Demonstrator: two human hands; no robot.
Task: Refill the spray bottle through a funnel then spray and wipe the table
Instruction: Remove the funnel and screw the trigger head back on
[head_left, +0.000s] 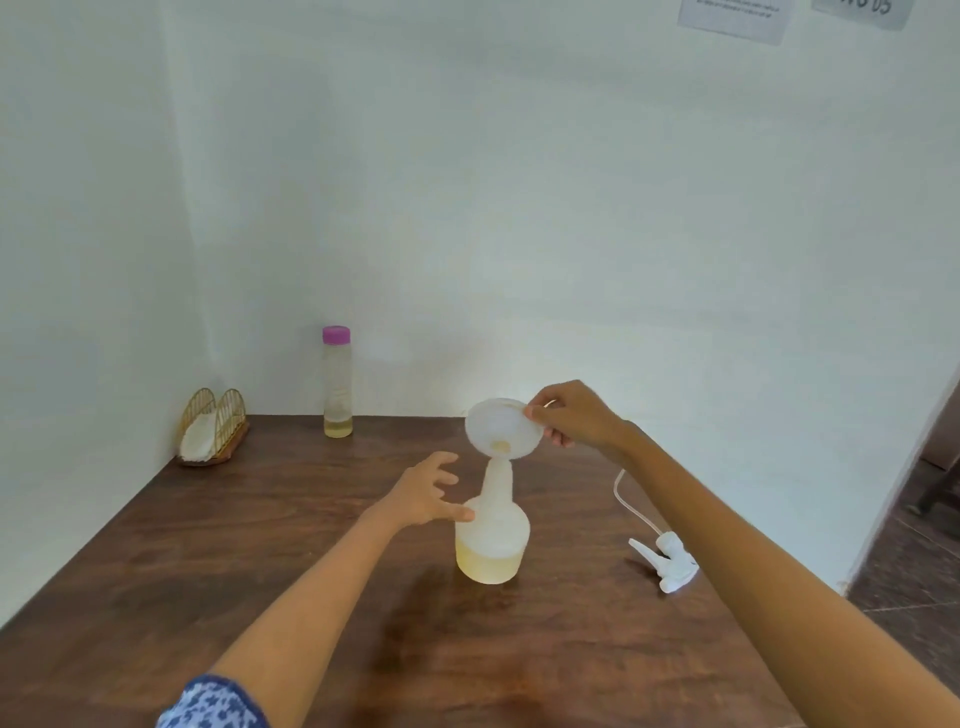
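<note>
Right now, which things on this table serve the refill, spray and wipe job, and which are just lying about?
In use:
- spray bottle, part full of yellowish liquid
- funnel, tilted, pinched by right hand
- left hand touching the bottle
- trigger sprayer, off, lying on table
- refill bottle, nearly empty
- cloth in the wire holder

Lying about:
- papers on the wall

we seem to be in a plain room of a home or small eatery: a dark wooden worktop (218, 525) pushed into a corner of bare white walls (519, 208). a wire napkin holder (213, 428) sits in the corner, printed paper notices (735, 18) are stuck high up, and a tiled floor (914, 561) shows at right.
</note>
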